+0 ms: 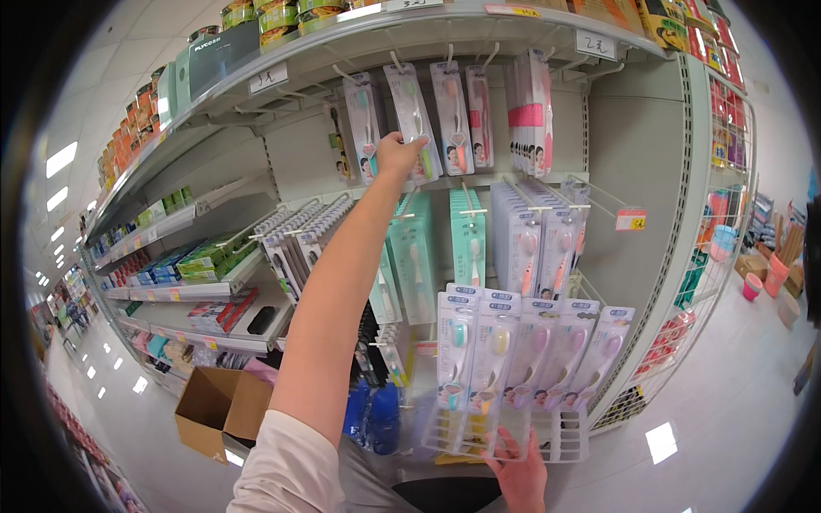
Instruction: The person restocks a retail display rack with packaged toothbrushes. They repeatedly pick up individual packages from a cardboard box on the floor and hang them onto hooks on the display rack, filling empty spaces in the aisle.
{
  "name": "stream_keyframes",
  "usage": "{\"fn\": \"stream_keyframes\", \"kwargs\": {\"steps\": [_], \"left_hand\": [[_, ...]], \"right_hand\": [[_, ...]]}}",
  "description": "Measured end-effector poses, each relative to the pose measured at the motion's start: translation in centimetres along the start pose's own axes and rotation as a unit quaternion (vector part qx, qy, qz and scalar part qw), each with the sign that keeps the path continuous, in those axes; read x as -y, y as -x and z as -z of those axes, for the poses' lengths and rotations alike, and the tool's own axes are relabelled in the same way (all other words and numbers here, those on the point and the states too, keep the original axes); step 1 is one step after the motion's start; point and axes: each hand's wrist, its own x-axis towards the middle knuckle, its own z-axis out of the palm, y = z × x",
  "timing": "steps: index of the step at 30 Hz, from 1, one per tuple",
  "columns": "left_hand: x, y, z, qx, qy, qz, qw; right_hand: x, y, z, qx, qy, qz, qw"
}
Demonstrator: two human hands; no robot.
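Observation:
My left hand reaches up and grips the lower part of a blister-packed toothbrush with a green handle, which hangs on an upper hook. Similar packs hang beside it, one with an orange handle and one with a teal handle. Low on the right, my right hand supports a clear plastic tray from below. Several packaged toothbrushes with teal, yellow and purple heads stand fanned out in it. The fingers show partly through the clear plastic.
Rows of packaged toothbrushes fill the middle hooks, with mint-green packs beside them. Metal hooks jut outward around a price tag. An open cardboard box is at lower left. A wire rack borders the shelf on the right.

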Motion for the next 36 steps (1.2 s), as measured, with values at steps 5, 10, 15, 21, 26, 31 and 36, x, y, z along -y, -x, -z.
{"fn": "stream_keyframes", "kwargs": {"steps": [5,10,15,21,26,31,36], "left_hand": [[-1.5,2.8,1.1,0.043,0.243,0.071,0.966],[-4.8,4.5,2.7,0.161,0.495,0.098,0.848],[-1.6,6.5,10.7,0.341,0.598,0.174,0.704],[-3.0,16.7,8.6,0.180,0.517,0.028,0.836],[-0.5,29.2,10.3,0.077,0.462,-0.020,0.883],[3.5,36.9,7.4,0.057,0.390,0.015,0.919],[4.5,40.7,2.7,0.170,0.287,0.063,0.940]], "right_hand": [[0.4,0.6,-1.4,0.010,0.049,0.026,0.998],[1.0,0.7,-1.7,0.002,0.053,0.043,0.998],[-0.3,1.1,-2.3,0.015,0.065,0.003,0.998],[0.3,1.0,-1.9,0.021,0.059,0.025,0.998],[-0.6,0.3,-1.5,0.000,0.030,-0.021,0.999],[-1.2,0.1,-0.7,-0.009,0.017,-0.014,1.000],[-1.3,0.0,-0.3,-0.005,0.020,-0.018,1.000]]}}
